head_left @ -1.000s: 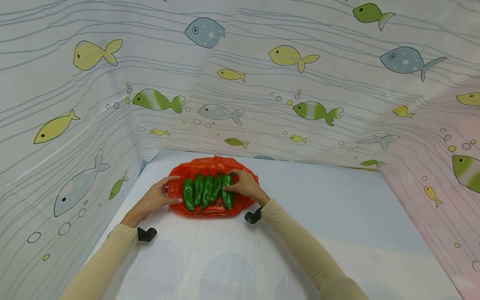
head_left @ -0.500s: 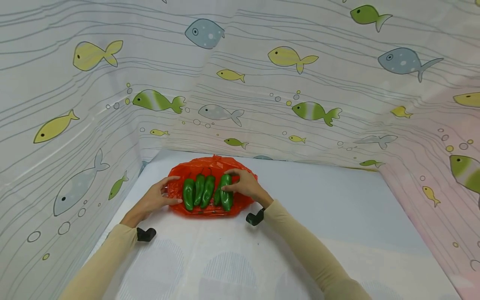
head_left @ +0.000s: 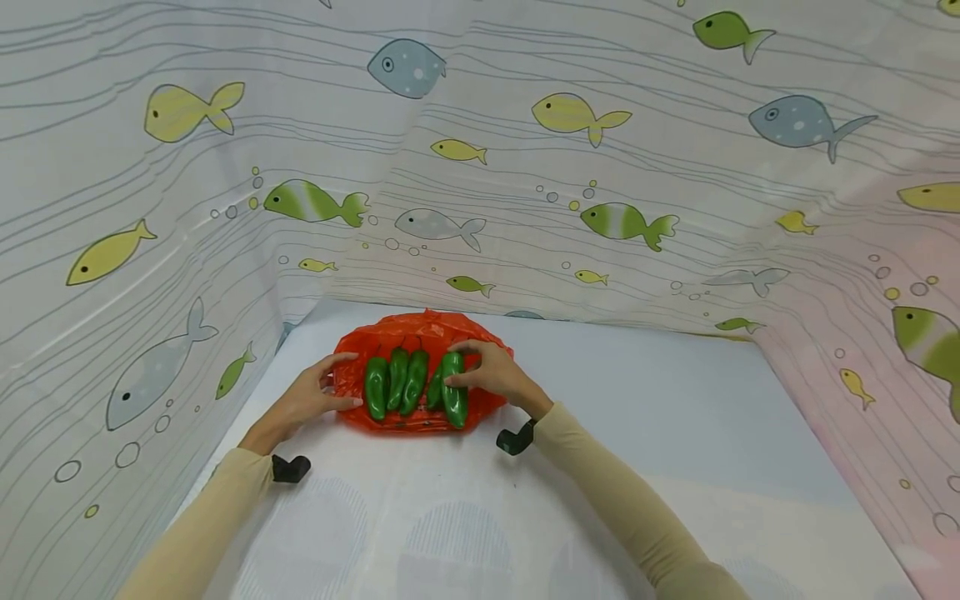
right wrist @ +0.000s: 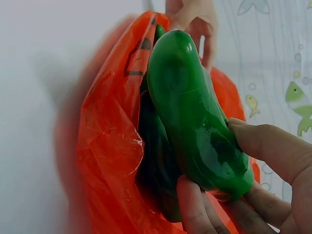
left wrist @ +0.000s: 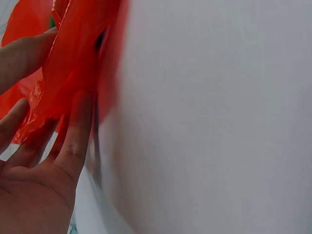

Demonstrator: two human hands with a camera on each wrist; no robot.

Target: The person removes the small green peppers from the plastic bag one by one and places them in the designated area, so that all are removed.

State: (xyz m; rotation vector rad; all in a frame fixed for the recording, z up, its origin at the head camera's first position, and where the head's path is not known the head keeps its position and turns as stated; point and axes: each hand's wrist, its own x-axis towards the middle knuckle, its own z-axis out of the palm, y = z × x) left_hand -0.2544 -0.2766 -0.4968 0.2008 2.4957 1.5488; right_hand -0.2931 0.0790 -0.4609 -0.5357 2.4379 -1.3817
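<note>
Left hand (head_left: 303, 402) is resting spread-fingered against the red bag (head_left: 408, 323), seemingly bracing it. Right hand (head_left: 492, 371) is pinching one green pepper (head_left: 456, 408), thumb opposing fingers, probably for control.

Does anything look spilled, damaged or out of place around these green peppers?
Nothing looks spilled or damaged; the green peppers look glossy and whole where they show. Only a tiny dark speck seems odd against the pale tabletop; I can't tell what it is.
</note>
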